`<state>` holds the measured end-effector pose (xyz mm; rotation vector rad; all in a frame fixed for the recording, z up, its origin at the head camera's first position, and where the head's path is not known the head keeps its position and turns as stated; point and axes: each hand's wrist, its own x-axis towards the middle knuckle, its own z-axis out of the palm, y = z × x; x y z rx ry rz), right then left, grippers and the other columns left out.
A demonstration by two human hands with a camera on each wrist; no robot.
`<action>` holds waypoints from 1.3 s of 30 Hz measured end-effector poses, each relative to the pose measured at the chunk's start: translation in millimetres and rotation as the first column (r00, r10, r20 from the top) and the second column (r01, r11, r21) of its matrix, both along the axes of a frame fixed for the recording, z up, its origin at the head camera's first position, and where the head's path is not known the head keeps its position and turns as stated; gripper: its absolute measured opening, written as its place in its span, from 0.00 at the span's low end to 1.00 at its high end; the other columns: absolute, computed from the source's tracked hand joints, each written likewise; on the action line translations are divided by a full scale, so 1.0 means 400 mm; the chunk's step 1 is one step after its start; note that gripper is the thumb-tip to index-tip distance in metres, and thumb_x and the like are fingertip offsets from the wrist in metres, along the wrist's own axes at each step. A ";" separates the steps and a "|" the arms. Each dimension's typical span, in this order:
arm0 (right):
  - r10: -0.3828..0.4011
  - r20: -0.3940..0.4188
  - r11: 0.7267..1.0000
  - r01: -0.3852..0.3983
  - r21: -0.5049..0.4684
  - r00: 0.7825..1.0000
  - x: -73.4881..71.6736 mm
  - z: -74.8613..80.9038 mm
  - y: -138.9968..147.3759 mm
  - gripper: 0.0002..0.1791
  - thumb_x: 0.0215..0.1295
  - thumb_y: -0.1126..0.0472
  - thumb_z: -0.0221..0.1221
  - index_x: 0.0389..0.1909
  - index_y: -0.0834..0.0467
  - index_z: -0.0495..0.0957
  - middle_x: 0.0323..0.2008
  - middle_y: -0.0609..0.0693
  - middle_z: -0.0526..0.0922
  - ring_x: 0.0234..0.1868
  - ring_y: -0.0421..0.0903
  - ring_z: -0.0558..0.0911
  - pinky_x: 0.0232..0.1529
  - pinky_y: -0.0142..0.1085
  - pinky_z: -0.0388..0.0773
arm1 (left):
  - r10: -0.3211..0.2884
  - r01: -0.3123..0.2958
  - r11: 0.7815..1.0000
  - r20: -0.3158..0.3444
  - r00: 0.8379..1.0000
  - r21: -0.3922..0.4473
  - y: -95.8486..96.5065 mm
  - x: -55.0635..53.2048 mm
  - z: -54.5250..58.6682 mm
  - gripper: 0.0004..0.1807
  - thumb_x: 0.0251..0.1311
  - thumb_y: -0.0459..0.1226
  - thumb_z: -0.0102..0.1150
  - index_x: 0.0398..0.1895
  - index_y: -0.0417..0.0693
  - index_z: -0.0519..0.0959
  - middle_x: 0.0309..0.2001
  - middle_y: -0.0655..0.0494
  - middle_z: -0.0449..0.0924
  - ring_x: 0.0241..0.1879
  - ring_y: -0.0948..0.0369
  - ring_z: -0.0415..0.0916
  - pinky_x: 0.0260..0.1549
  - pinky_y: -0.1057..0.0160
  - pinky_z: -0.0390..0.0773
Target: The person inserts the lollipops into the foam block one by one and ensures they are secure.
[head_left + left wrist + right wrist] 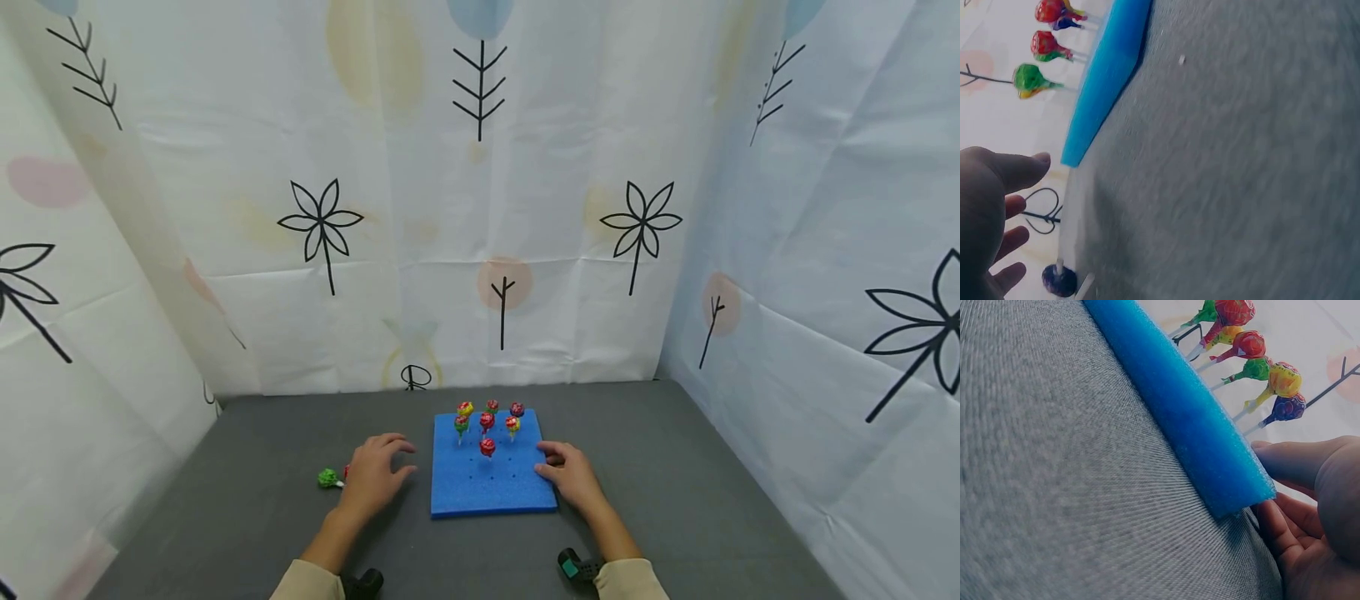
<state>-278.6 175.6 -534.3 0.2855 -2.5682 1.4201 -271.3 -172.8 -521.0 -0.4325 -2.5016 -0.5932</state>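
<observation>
Your left hand (372, 477) hovers over the dark grey cloth tabletop (255, 517), left of the flat, square blue foam board (495, 500). Its thumb and fingers are spread well apart, gently bent, with nothing between them. Your right hand (573, 475) holds the board's right edge: the thumb rests at the upper edge near the corner, and the curled fingers lie against the side, with the foam between them.

Seven round lollipops in shiny wrappers stand in the board on white sticks. The far row has a red-and-yellow one (465, 408), a red-and-green one (492, 406) and a dark purple one (517, 409). Nearer you are a green-and-red one (461, 424), a red one (487, 421) and a yellow-and-red one (512, 425); a single red one (487, 447) stands nearest. Small holes dot the foam in front.

Beside your left hand, a green-wrapped lollipop (328, 477) lies on the cloth, and the left wrist view shows a dark-wrapped lollipop (1060, 280) just past your fingertips.
</observation>
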 end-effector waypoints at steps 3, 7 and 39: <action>0.001 -0.013 1.000 -0.001 0.008 1.000 -0.001 -0.001 0.000 0.18 0.59 0.68 0.66 0.51 0.66 0.80 0.44 0.57 0.80 0.43 0.52 0.80 0.44 0.47 0.77 | -0.018 0.018 1.000 0.001 1.000 -0.025 -0.015 -0.003 0.000 0.16 0.44 0.38 0.78 0.38 0.54 0.84 0.49 0.53 0.80 0.52 0.48 0.74 0.50 0.40 0.69; 0.000 -0.013 1.000 0.000 0.008 1.000 -0.001 -0.002 0.000 0.18 0.59 0.68 0.66 0.51 0.66 0.80 0.44 0.57 0.80 0.43 0.52 0.80 0.44 0.47 0.77 | -0.050 0.052 0.998 0.041 0.998 -0.044 -0.033 -0.006 0.004 0.17 0.43 0.38 0.78 0.40 0.52 0.84 0.50 0.51 0.79 0.52 0.46 0.73 0.49 0.39 0.68; -0.013 0.009 1.000 0.013 0.007 1.000 -0.006 -0.003 0.000 0.18 0.60 0.67 0.66 0.51 0.65 0.80 0.44 0.56 0.80 0.43 0.52 0.79 0.45 0.48 0.76 | 0.061 -0.028 0.995 0.348 0.935 -0.100 -0.143 -0.066 0.019 0.27 0.47 0.50 0.73 0.52 0.54 0.81 0.51 0.48 0.78 0.50 0.45 0.71 0.45 0.37 0.62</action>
